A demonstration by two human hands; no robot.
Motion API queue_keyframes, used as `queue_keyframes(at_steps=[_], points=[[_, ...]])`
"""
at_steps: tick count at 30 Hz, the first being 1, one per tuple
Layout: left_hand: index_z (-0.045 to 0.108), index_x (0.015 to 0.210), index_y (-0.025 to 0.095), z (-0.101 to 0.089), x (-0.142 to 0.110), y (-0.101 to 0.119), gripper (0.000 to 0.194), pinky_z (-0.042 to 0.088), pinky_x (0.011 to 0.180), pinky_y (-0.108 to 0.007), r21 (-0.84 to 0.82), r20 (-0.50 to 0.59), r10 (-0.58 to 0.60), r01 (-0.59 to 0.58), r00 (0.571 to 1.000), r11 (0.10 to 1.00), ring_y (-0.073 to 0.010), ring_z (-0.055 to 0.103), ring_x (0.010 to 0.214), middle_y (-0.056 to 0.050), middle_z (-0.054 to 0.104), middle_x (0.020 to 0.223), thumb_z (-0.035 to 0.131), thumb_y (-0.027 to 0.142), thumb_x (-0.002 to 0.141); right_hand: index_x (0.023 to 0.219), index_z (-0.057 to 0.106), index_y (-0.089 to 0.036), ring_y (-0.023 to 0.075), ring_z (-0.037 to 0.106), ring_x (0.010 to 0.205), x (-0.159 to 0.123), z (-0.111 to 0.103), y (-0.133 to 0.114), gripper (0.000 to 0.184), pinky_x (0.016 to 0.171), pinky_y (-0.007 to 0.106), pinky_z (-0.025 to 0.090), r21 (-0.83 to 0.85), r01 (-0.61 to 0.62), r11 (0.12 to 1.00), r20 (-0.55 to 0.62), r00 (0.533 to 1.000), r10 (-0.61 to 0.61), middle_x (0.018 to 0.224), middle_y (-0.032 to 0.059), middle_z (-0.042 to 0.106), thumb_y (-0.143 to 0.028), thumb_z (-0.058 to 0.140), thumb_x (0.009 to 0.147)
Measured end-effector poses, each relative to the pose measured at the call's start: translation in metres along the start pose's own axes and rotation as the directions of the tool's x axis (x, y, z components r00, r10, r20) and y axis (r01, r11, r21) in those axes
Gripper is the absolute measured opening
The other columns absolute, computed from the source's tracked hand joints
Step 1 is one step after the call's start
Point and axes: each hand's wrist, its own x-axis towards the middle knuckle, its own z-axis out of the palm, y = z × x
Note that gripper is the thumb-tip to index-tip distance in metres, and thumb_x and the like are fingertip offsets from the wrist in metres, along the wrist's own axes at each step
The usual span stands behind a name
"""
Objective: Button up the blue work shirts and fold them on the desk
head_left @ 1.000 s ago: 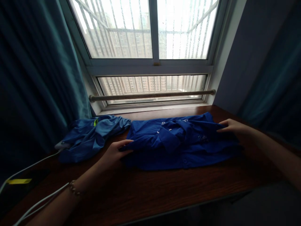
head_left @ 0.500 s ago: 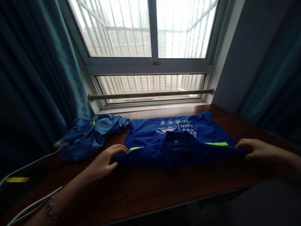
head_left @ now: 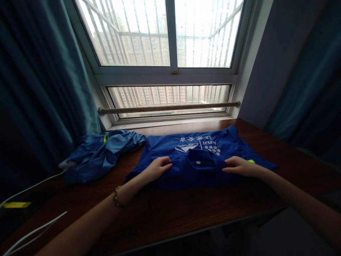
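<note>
White cables (head_left: 48,223) trail over the worktop (head_left: 160,220) at near left. The left hand (head_left: 159,168) and right hand (head_left: 236,166) pinch the blue shirt (head_left: 198,179) either side of its collar (head_left: 190,160) — it lies mid-worktop, white print beyond the collar. Left of it, a crumpled garment (head_left: 106,154); farther off — a rail (head_left: 170,107) and window (head_left: 173,78).

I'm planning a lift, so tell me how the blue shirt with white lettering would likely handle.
The shirt is probably floppy, given its creased cloth. It seems unlikely to roll, lying spread on the table. Its raised collar may hold shape better.
</note>
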Motion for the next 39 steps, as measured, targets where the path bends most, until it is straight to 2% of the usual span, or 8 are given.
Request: queue_keyframes(at_steps=[4, 7, 11, 14, 19, 25, 35, 39], points=[[0.048, 0.065, 0.016, -0.011, 0.018, -0.018, 0.036, 0.036, 0.055, -0.024, -0.088, 0.027, -0.063, 0.065, 0.998, 0.994, -0.0136, 0.046, 0.057, 0.001, 0.048, 0.059, 0.040, 0.049, 0.077, 0.083, 0.061, -0.011, 0.0175, 0.057, 0.068, 0.011, -0.014, 0.019, 0.045, 0.064, 0.029, 0.043, 0.253, -0.084, 0.964, -0.025, 0.995, 0.093, 0.071, 0.0038, 0.062, -0.053, 0.048, 0.077], [0.051, 0.064, 0.016, -0.003, 0.016, -0.022, 0.030, 0.038, 0.060, -0.027, 0.215, 0.014, -0.099, 0.094, 0.995, 0.972, -0.0172, 0.051, 0.063, -0.002, 0.053, 0.063, 0.041, 0.041, 0.078, 0.063, 0.058, -0.013, 0.0156, 0.053, 0.058, 0.022, -0.011, 0.033, 0.042, 0.056, 0.027, 0.040, -0.129, -0.152, 0.980, -0.272, 0.956, 0.113, 0.058, 0.0026, 0.056, -0.051, 0.048, 0.077], [0.055, 0.091, 0.013, 0.011, 0.006, 0.008, 0.022, 0.041, 0.077, -0.034, 0.576, -0.239, 0.043, 0.106, 0.970, 0.811, -0.0226, 0.055, 0.088, -0.011, 0.058, 0.093, 0.039, 0.014, 0.077, 0.074, 0.060, -0.015, 0.0190, 0.055, 0.073, 0.024, 0.004, 0.021, 0.031, 0.069, 0.032, 0.042, -0.606, -0.146, 0.782, -0.519, 0.818, -0.250, 0.076, 0.0070, 0.059, -0.035, 0.040, 0.086], [0.047, 0.113, 0.012, 0.020, 0.005, 0.045, 0.036, 0.030, 0.097, -0.040, 0.674, -0.295, 0.326, -0.046, 0.898, 0.737, -0.0230, 0.039, 0.117, -0.014, 0.046, 0.122, 0.035, 0.009, 0.079, 0.098, 0.058, -0.017, 0.0188, 0.053, 0.095, 0.023, 0.014, -0.010, 0.028, 0.085, 0.033, 0.041, -0.678, 0.119, 0.725, -0.384, 0.784, -0.488, 0.098, 0.0088, 0.059, -0.029, 0.035, 0.089], [0.036, 0.128, 0.011, 0.062, 0.018, 0.056, 0.057, 0.019, 0.104, -0.047, 0.662, -0.152, 0.348, -0.166, 0.925, 0.731, -0.0271, 0.020, 0.129, -0.015, 0.031, 0.137, 0.033, 0.049, 0.086, 0.131, 0.035, -0.023, 0.0206, 0.031, 0.124, 0.042, 0.013, -0.027, 0.050, 0.102, 0.039, 0.027, -0.669, 0.388, 0.634, -0.053, 0.826, -0.561, 0.133, 0.0062, 0.039, -0.041, 0.044, 0.086], [0.031, 0.133, 0.013, 0.096, 0.023, 0.017, 0.069, 0.016, 0.103, -0.051, 0.615, -0.054, 0.214, -0.136, 0.975, 0.777, -0.0287, 0.014, 0.131, -0.016, 0.025, 0.140, 0.022, 0.060, 0.083, 0.137, 0.021, -0.030, 0.0232, 0.014, 0.131, 0.061, 0.004, 0.029, 0.052, 0.105, 0.048, 0.014, -0.665, 0.241, 0.707, 0.022, 0.953, -0.303, 0.142, 0.0005, 0.023, -0.049, 0.029, 0.089], [0.014, 0.138, 0.026, 0.035, 0.037, -0.003, 0.064, 0.002, 0.105, -0.048, 0.513, 0.275, 0.425, -0.506, 0.862, 0.694, -0.0223, 0.009, 0.132, -0.006, 0.019, 0.143, 0.030, 0.056, 0.084, 0.136, 0.029, -0.023, 0.0407, 0.027, 0.122, 0.017, 0.068, -0.012, 0.069, 0.090, 0.056, 0.030, -0.746, -0.129, 0.653, -0.207, 0.978, -0.043, 0.139, 0.0139, 0.028, -0.064, 0.025, 0.081], [0.011, 0.138, 0.024, 0.021, 0.048, -0.030, 0.069, -0.002, 0.103, -0.053, 0.643, 0.080, 0.372, -0.333, 0.925, 0.689, -0.0256, 0.004, 0.132, -0.007, 0.014, 0.145, 0.034, 0.057, 0.082, 0.125, 0.047, -0.016, 0.0349, 0.053, 0.097, 0.017, 0.068, -0.062, 0.069, 0.082, 0.048, 0.040, -0.735, -0.013, 0.678, -0.078, 0.995, -0.065, 0.107, 0.0191, 0.058, -0.065, 0.032, 0.078]])
